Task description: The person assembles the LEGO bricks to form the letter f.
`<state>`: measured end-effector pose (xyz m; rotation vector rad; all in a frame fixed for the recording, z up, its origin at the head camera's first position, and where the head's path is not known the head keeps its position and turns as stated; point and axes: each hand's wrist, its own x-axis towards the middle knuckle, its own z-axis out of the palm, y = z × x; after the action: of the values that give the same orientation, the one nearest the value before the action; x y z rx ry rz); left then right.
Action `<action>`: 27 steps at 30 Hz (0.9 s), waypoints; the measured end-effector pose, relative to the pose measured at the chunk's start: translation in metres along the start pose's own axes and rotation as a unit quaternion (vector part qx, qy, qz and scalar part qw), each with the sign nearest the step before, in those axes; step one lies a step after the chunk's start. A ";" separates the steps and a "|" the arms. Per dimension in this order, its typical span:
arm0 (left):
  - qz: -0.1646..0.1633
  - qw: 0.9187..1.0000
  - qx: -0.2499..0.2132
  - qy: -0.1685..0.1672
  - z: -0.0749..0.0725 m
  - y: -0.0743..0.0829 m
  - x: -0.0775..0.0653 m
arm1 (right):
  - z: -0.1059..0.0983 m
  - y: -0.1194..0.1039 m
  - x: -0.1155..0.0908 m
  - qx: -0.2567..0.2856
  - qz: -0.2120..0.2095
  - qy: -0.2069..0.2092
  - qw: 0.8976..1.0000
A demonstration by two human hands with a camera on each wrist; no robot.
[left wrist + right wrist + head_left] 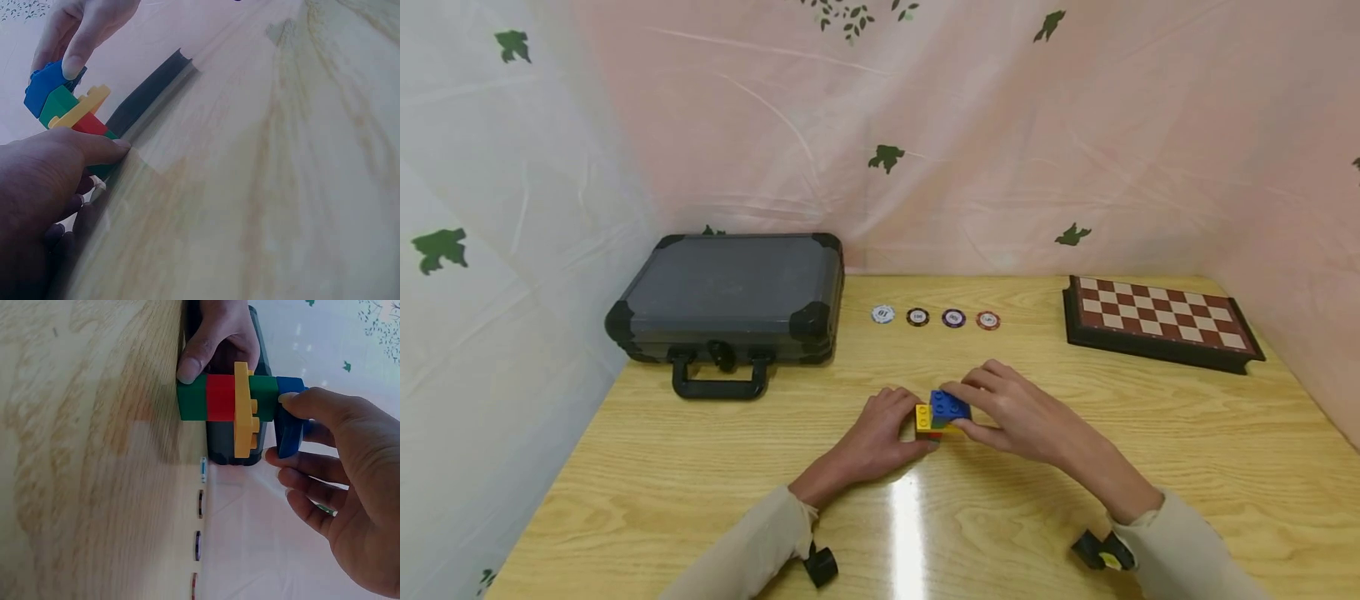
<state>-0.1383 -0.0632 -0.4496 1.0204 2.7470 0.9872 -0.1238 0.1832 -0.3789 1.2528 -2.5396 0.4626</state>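
A small tower of toy building bricks stands on the table in front of me. From the bottom up it has a green brick (192,400), a red brick (220,398), a wide thin yellow plate (242,440), another green brick (265,399) and a blue brick (950,406) on top. My left hand (883,433) steadies the base, its thumb against the bottom green brick and its fingers round the far side. With thumb and fingers, my right hand (1018,408) pinches the blue brick, which overhangs the upper green brick in the right wrist view.
A dark grey case (730,287) with a black handle (718,389) lies at the back left. Several poker chips, among them a red-edged chip (988,320), form a row behind the tower. A checkered board box (1161,321) sits at the back right, before a fabric backdrop (970,208).
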 end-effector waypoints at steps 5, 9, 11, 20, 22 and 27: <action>-0.002 1.000 0.002 -0.002 -0.001 0.001 0.000 | 0.002 0.000 -0.003 0.020 0.027 0.002 0.999; -0.001 1.000 0.005 0.001 -0.001 0.001 -0.001 | 0.003 0.001 -0.008 0.051 0.055 0.004 0.997; 0.000 1.000 0.005 0.003 -0.001 0.002 -0.001 | 0.003 0.002 -0.012 0.073 0.071 0.008 0.995; -0.003 1.000 0.007 0.002 0.000 0.001 -0.001 | 0.014 0.011 -0.028 0.170 0.146 0.007 0.975; -0.005 1.000 0.008 0.001 0.000 0.001 0.000 | 0.017 0.012 -0.030 0.184 0.143 0.012 0.972; -0.006 1.000 0.007 -0.001 0.000 0.001 0.000 | 0.024 0.014 -0.034 0.215 0.141 0.020 0.966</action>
<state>-0.1374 -0.0626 -0.4487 1.0039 2.7590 0.9663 -0.1171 0.2056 -0.4162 0.9857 -2.6809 1.1417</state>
